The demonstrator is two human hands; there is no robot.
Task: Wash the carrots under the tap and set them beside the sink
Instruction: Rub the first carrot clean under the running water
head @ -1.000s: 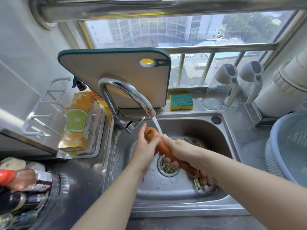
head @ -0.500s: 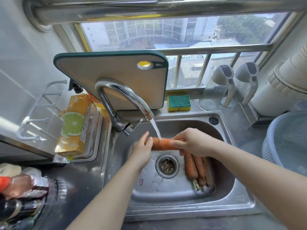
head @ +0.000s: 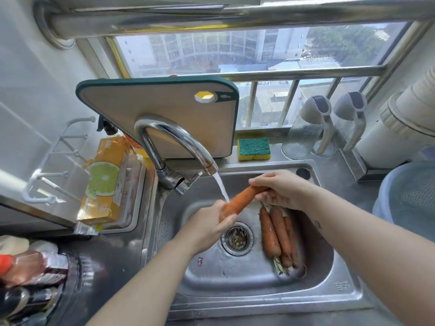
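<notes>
Gripping one carrot at both ends, two hands hold it slanted in the stream from the tap. The left hand curls round its lower end, and the right hand pinches its upper end, right of the tap. Three more carrots lie in the sink, below-right of the tap. One orange box stands left of the tap, one cutting board behind it, and one sponge to its right.

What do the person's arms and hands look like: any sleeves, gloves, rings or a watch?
Both are bare. The left hand and right hand wear no gloves, and no ring shows on the fingers in view. The left forearm and right forearm carry no sleeve, watch or bracelet within the frame. A small dark speck sits near the right wrist.
</notes>
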